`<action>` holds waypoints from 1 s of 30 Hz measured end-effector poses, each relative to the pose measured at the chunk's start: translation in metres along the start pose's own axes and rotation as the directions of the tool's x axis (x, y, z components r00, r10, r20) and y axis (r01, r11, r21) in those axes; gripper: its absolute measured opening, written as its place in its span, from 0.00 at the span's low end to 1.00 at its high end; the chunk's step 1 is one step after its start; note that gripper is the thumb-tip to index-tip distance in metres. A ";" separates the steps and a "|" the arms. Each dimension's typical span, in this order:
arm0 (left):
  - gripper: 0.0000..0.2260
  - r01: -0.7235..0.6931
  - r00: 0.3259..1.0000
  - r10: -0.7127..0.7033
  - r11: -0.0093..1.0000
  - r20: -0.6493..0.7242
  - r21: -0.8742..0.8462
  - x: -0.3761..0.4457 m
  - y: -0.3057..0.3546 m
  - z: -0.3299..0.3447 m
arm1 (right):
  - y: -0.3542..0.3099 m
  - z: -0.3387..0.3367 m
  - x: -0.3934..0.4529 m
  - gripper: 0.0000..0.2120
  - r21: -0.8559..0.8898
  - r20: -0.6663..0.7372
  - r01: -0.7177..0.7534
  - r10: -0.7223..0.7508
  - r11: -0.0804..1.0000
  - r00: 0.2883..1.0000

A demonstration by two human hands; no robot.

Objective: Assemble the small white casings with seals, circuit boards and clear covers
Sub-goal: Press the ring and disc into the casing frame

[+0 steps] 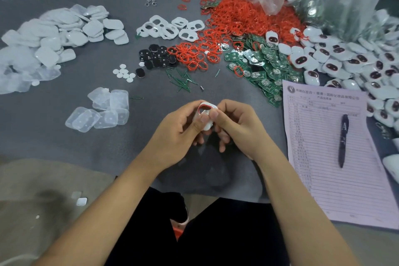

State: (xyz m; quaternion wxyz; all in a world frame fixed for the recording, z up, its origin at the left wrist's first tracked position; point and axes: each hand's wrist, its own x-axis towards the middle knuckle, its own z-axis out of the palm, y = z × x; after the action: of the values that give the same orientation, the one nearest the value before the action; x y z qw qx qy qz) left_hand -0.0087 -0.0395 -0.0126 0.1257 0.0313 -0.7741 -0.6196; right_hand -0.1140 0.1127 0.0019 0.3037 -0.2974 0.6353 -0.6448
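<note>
A person is sitting at a grey, matte table (64,136), seen from above. Both hands are gripping one small white casing (206,117) just above the table's near edge. The left hand (179,134) is curling around the casing's left side, its thumb pressing on the front face. The right hand (235,127) is pinching the right side, its thumb lying beside the left one. The casing is smooth, rounded plastic with an oval opening, and a thin red seal (203,107) is curving around that opening's rim.

Beyond the casing, a heap of red rubbery ring seals (237,19) is sprawling across the table. To its right, flat green circuit boards (259,65) with shiny round contacts are lying piled. Further right of the casing, glossy white finished units (345,58) with dark oval windows are crowding together. Left of the casing, clear, soft-cornered square covers (103,112) are overlapping. A printed pink form (323,157) is lying to the right of the casing, with a dark pen (343,140) resting on it.
</note>
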 end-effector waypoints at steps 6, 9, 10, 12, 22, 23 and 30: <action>0.09 0.036 0.999 -0.035 0.999 0.014 -0.018 -0.001 -0.003 -0.001 | 0.000 0.001 -0.002 0.13 -0.021 -0.010 0.021 -0.021 1.000 1.000; 0.09 0.042 0.999 -0.041 0.997 0.007 -0.067 -0.001 0.000 0.001 | 0.001 0.001 0.000 0.12 -0.035 -0.045 0.024 -0.025 0.999 0.999; 0.09 0.043 0.999 -0.043 0.996 0.005 -0.078 -0.001 0.003 0.002 | 0.002 0.002 0.000 0.12 -0.047 -0.071 0.030 -0.033 0.998 0.997; 0.09 0.043 0.999 -0.045 0.992 -0.016 -0.121 -0.002 0.007 0.005 | 0.003 0.005 -0.001 0.11 -0.030 -0.158 0.070 -0.074 0.997 0.985; 0.06 0.077 0.997 -0.074 0.993 0.034 -0.089 -0.005 0.006 0.009 | -0.002 -0.013 -0.015 0.17 -0.235 -0.782 0.215 -0.316 0.948 0.538; 0.06 0.074 0.997 -0.072 0.994 0.026 -0.084 -0.005 0.005 0.009 | -0.001 -0.018 -0.020 0.17 -0.340 -0.763 0.157 -0.369 0.927 0.531; 0.06 0.053 0.999 -0.053 0.999 0.000 0.011 -0.002 -0.005 0.010 | 0.015 -0.026 -0.062 0.06 -0.747 -0.548 -0.264 -0.340 0.610 0.764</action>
State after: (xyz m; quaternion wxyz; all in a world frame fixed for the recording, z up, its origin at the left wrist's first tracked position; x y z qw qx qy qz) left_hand -0.0100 -0.0305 -0.0195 0.1090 0.0524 -0.7766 -0.6183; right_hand -0.0939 0.1768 -0.0132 -0.1114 -0.1741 0.9084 -0.3634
